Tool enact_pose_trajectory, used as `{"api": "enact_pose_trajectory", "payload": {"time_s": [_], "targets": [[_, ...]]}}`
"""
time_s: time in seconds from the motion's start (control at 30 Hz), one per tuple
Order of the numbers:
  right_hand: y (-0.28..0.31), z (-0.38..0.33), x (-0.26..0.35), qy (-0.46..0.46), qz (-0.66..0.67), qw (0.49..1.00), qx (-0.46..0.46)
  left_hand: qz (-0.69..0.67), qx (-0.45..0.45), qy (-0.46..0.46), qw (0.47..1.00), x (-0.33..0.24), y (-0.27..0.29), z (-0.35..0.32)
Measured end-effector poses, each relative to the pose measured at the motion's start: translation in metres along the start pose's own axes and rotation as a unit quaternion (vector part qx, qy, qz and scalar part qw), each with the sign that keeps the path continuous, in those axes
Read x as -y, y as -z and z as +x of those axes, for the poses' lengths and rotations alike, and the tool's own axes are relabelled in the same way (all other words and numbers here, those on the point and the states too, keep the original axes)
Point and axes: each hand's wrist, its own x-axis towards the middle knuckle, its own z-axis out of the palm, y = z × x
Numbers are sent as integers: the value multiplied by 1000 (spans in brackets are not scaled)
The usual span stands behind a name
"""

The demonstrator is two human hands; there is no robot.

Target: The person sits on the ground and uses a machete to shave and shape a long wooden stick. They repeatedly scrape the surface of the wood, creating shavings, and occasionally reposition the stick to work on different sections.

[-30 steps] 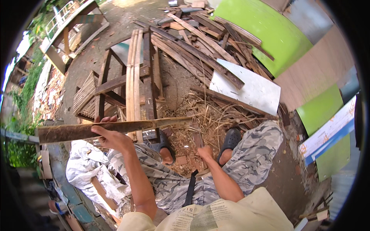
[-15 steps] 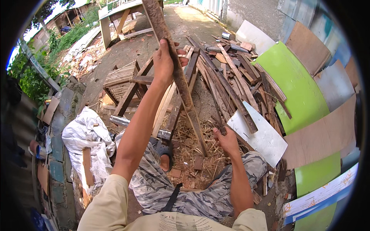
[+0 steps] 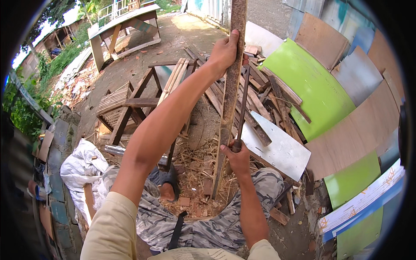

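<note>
1. The long wooden slat runs out of the frame at the top centre, so its upper end is cut off; its lower end sinks into the wood shavings at lower centre and is hard to make out there.
2. The dark blade rises from the right hand beside the slat; its handle is hidden inside the fist, and whether the edge touches the wood cannot be told.
3. The person's feet are mostly hidden: only one sandalled foot shows left of centre, between the knees of the camouflage trousers.
4. The left hand, at upper centre, is closed round the slat, thumb lying up along its left edge, holding it nearly upright. Its arm stretches straight and long from the lower left.
5. The right hand, just right of centre, is clenched on the blade's handle, touching the slat's right edge; its forearm comes up from the lower edge, elbow bent.
6. A white board lies just right of the slat, with a green panel beyond it.
</note>
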Motion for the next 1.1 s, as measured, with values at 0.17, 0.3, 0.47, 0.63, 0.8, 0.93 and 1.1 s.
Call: {"api": "enact_pose_trajectory", "payload": {"time_s": [0.17,0.3,0.47,0.63,0.8,0.93,1.1], "targets": [[0,-6,2,-14,4,997,-81,252,3,-109,962,35,-7,-21],[12,7,-5,-10,-3,976,-217,323,-40,-165,931,86,-9,-98],[0,16,-10,8,-72,949,-307,427,-11,12,904,131,22,-228],[-18,12,-18,-45,-74,948,-305,556,28,-67,828,77,25,-328],[-43,14,-50,-75,-82,949,-296,467,-1,87,880,28,82,-352],[-60,12,-51,-75,-90,949,-294,177,-96,251,947,17,151,-379],[-81,8,-48,-101,-37,953,-283,-127,-213,4,969,56,150,-406]]}}
